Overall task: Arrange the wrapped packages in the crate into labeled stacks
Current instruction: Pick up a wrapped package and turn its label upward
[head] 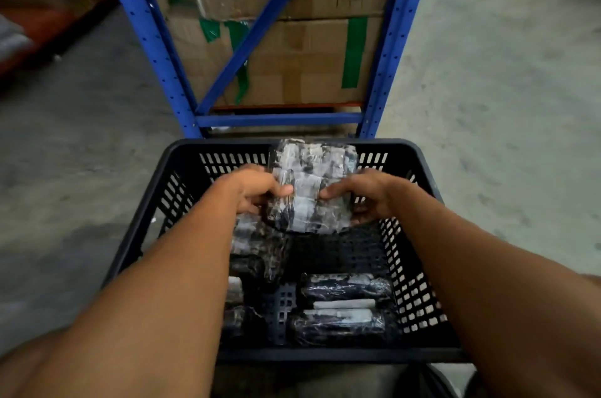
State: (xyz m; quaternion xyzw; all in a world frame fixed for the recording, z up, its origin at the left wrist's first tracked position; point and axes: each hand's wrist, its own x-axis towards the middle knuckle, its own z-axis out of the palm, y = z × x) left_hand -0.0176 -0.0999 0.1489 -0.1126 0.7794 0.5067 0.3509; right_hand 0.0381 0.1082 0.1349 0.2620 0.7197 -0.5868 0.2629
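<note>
- Holding one wrapped package (313, 186) up over the far half of the black crate (432, 293), we gripped it with the left hand (257, 191) and right hand (364, 194), each closed on a lower corner, thumbs in front, probably to turn its face toward us and read it.
- We had other packages (341, 309) lying on the crate floor, a pair near right, more at left.
- We could not make out any label through the blurred wrap, and our left forearm (156, 283) hid part of the left-hand packages.
</note>
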